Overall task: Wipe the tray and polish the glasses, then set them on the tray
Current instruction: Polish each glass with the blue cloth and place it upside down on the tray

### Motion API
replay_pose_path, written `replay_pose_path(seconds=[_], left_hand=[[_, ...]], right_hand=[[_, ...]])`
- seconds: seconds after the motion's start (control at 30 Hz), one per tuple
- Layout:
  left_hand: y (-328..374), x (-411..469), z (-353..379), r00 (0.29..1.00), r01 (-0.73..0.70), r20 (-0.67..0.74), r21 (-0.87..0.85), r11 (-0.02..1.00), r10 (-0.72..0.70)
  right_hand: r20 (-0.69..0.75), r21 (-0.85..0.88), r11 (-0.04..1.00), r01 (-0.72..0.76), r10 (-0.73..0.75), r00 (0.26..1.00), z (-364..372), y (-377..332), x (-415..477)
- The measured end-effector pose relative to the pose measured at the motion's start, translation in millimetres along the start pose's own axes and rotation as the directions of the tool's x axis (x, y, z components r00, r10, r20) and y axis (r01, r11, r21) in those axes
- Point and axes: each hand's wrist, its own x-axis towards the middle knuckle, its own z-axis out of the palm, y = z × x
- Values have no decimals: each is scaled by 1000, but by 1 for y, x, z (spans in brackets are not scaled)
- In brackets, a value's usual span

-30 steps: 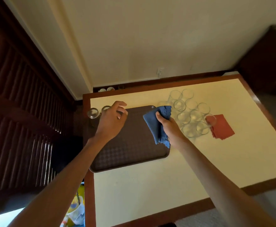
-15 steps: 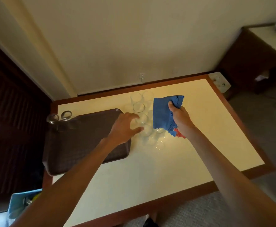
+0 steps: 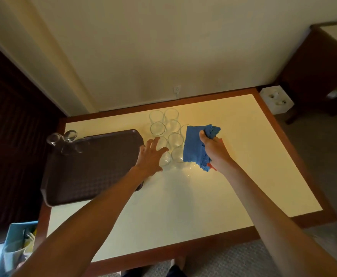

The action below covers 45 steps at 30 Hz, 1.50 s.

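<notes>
Left hand point(image 3: 150, 154): fingers spread by clear round glasses point(image 3: 157, 128)
Right hand point(image 3: 215, 150): grips nubby blue cloth point(image 3: 193, 148)
Tray point(image 3: 95, 172): brown, textured

Head-camera view, looking down on a cream-topped table point(image 3: 203, 196) with a brown wooden border. A dark brown tray point(image 3: 95, 168) lies at the table's left end, with a few clear corner glasses point(image 3: 63, 139) grouped at its far left corner. Just right of the tray, a cluster of glasses point(image 3: 171, 126) stands on the tabletop. The left hand point(image 3: 150, 156) reaches past the tray's right edge, fingers straight and spread at the nearest glass — I cannot tell whether they touch it. The right hand point(image 3: 215, 150) grips a blue cloth point(image 3: 193, 148) in front of the cluster's right side — a red cloth point(image 3: 211, 166) peeks out beneath.
</notes>
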Motion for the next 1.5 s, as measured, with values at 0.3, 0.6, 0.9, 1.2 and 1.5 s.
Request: replay_pose_path(seconds=[0.3,0.6,0.9,1.2,1.5], left_hand=[[-9,-17,-18,1000,-17,-23,-243,970,11],[-60,-62,-120,987,38,-79,-735,677,-141],[-98,-102,-181,938,-57,-248,-801,596,-244],[-167,-141,-192,908,-58,-314,-751,657,-278],[-216,-166,-196,931,-171,-119,-977,-125,-346]], right_hand=[[46,-85,995,-51,55,997,11,1,1],[126,-30,997,-65,68,990,70,-13,-10],[315,197,967,-158,91,945,147,-39,-44],[216,221,969,-110,61,974,200,-46,-81],[212,159,980,119,-152,965,260,-94,-109]])
